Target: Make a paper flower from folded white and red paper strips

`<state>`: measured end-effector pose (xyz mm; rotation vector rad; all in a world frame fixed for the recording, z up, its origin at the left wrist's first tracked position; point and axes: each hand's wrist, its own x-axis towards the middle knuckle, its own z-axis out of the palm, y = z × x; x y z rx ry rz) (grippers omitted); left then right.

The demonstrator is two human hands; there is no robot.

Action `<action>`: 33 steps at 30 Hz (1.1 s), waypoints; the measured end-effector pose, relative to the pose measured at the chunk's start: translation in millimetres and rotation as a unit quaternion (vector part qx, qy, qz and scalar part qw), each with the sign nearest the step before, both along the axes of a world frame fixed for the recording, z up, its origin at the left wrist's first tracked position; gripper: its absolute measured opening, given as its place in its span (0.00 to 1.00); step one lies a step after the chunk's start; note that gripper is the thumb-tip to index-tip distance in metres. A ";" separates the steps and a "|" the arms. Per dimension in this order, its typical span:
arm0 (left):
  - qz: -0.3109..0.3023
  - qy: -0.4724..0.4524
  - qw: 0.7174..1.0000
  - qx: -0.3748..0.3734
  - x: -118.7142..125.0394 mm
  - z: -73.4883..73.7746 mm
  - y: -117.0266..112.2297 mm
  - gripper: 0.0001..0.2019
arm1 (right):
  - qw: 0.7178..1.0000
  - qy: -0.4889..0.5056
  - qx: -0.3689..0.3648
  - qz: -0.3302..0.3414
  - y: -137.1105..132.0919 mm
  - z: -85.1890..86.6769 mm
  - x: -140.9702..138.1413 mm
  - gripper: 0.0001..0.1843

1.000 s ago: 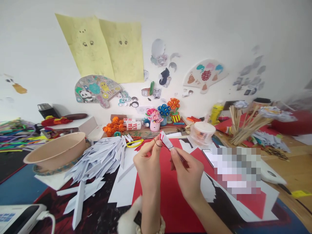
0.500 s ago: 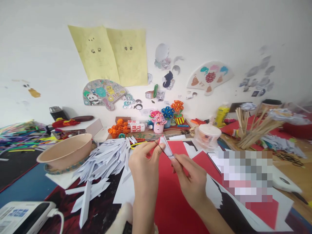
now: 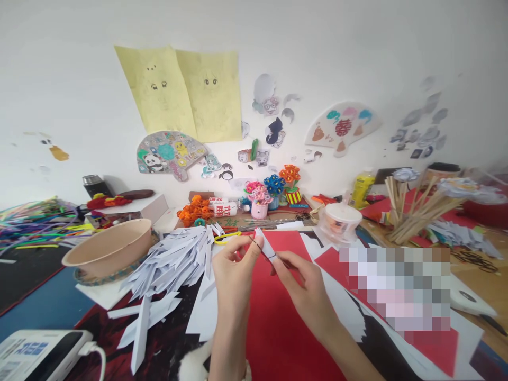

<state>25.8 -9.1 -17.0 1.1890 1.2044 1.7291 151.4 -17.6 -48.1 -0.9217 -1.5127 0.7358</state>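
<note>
Between my two hands is a small folded white paper, raised over the red sheet. A thin black cord crosses it, with a loop around its lower part. My left hand is closed, thumb and fingers pinching the paper's left side with one end of the cord. On the right, my right hand pinches the cord close to the paper's lower edge; its fingertips are partly hidden. Beneath both hands lies a red sheet of paper.
A heap of folded white paper strips lies left of my hands, beside a beige bowl. Yellow-handled scissors are just behind. A lidded cup, wooden sticks and a power bank surround the work area.
My right hand has moved left, nearer my left hand. The folded paper's layers look less fanned out. The view has shifted slightly.
</note>
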 end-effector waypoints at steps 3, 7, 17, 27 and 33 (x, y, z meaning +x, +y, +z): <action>0.035 0.043 0.998 -0.005 6.1 -1.8 -2.2 0.11 | 0.994 0.082 -0.059 0.042 2.3 -1.4 -0.6 0.15; 0.073 0.135 0.988 0.013 10.0 -3.3 -4.2 0.09 | 0.979 0.134 -0.120 0.092 4.6 -1.2 0.9 0.18; 0.073 0.225 0.966 0.100 6.1 -10.8 -3.3 0.07 | 0.961 0.109 -0.176 0.184 5.3 8.6 10.0 0.19; 0.007 0.178 0.982 0.059 6.2 -9.1 -2.3 0.05 | 0.986 0.078 -0.110 0.102 2.2 9.6 10.5 0.20; -0.009 0.194 0.980 0.036 -7.3 1.9 -2.6 0.03 | 0.990 0.005 -0.085 0.117 0.7 9.6 15.0 0.21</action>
